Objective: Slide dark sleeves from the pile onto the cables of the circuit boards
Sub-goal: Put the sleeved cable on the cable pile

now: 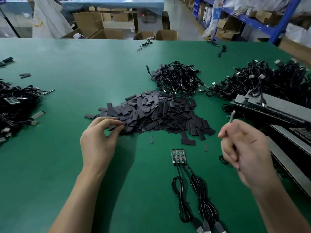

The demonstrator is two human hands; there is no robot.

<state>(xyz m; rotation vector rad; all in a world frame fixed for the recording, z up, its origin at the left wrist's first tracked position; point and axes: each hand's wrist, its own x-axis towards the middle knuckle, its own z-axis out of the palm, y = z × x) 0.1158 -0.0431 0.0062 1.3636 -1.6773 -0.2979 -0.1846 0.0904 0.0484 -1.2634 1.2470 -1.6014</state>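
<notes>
Sleeves: pile of dark sleeves (151,115) lies heaped in the middle of the bench (67,73), with flat strips fanning toward the person. The stock is within reach of both hands.
Picked item: one sleeve (111,127) sits at the pile's near left edge, raised slightly off its neighbours.
Left hand: left hand (99,140) is low over the bench at that edge. Its grip is closed in a pinch, thumb and forefinger on the sleeve, other fingers curled alongside. Judged reason: at the fringe a single strip separates without dragging the heap.
Circuit boards: three circuit boards (178,156) lie side by side, touching, just short of the pile. No sleeve is seen on them.
Cables: board cables (193,190) run back toward the person in loose loops, with plugs (207,227) at the frame's lower edge. Judged reason: the free ends lie nearest the person, so a sleeve can be threaded on from there.
Right hand: right hand (244,148) is raised off the bench to the right of the boards, and is blurred. Its grip is curled round what appears to be a loose cable (232,116), whose metal plug end stands above the fist.
Step in hand: selecting a sleeve for the cable held ready, in my judgement.
Surroundings: a cable heap (176,78) lies behind the pile, a larger heap (269,78) at right and another (15,105) at left. Grey trays (269,106) line the right edge.
</notes>
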